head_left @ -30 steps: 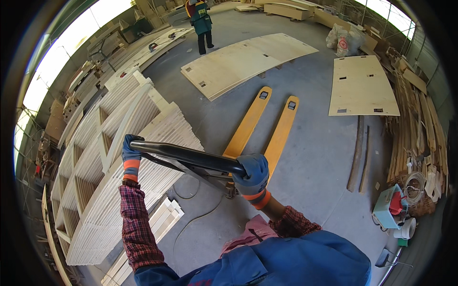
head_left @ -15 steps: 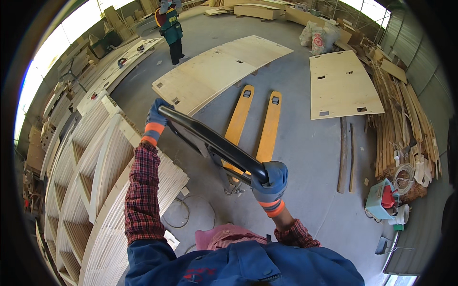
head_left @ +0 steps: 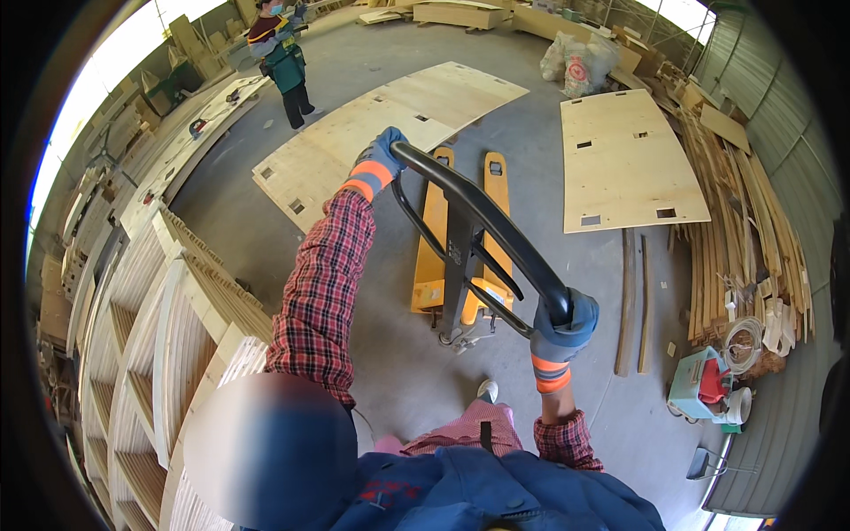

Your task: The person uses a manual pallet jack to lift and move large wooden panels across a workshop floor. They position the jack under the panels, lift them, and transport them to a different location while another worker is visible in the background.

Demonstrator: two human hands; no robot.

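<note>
Pallet jack (head_left: pixel 456 239) stands on the grey concrete floor (head_left: pixel 390 354) at the middle of my view, its forks pointing toward twelve o'clock. The room is a workshop. A big plywood sheet (head_left: pixel 390 124) lies flat on the floor at eleven o'clock, its near edge beside the fork tips, and a second sheet (head_left: pixel 624 159) with small cut-outs lies at two o'clock. Bent wood strips (head_left: pixel 744 221) are stacked along the wall at three o'clock, with a small machine (head_left: pixel 704 385) and a cable coil (head_left: pixel 744 336) just beside them at four o'clock. Curved wooden frames (head_left: pixel 150 354) fill the side at nine o'clock. White sacks (head_left: pixel 580 62) sit at one o'clock. Another person (head_left: pixel 283 62) in a green apron stands at eleven o'clock, well apart from me.

The jack has two yellow forks, a black tiller and a black loop handle (head_left: pixel 478 221) that runs slantwise from eleven to four o'clock. Small wheels show under the base near my shoe (head_left: pixel 487 389).

My left hand (head_left: pixel 381 159), in a blue glove with an orange cuff, is closed around the far end of the handle, arm stretched out in a red plaid sleeve (head_left: pixel 323 283). My right hand (head_left: pixel 567 323), gloved the same, is wrapped tight around the near end at four o'clock.
</note>
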